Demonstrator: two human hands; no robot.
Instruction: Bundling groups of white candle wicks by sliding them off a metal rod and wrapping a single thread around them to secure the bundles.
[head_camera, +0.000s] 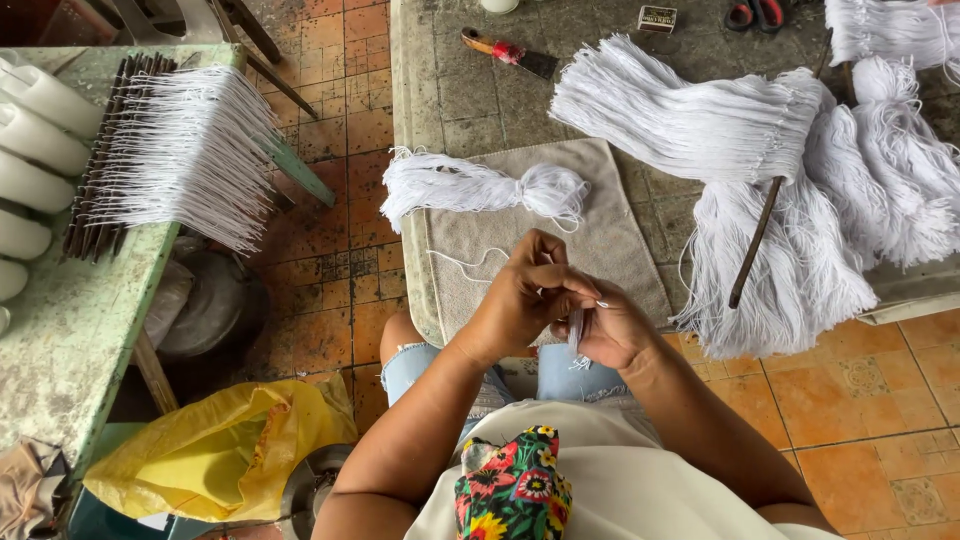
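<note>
My left hand (520, 295) and my right hand (612, 328) meet over the near edge of a grey cloth (610, 240), fingers pinched together on a short bunch of white strings (577, 335) held upright between them. A loose strand (465, 262) trails off to the left across the cloth. A tied bundle of white string (470, 187) lies on the cloth just beyond my hands. Large hanks of white string (760, 150) are piled to the right, with a dark stick (755, 243) running through them.
The cloth lies on a stone worktop (460, 100) that also carries a red-handled scraper (508, 52), a small box (657, 18) and scissors (755, 12). At left, a green bench (70, 320) holds white candles (35, 150) and a rack of strings (180, 150). A yellow bag (215, 455) sits on the floor.
</note>
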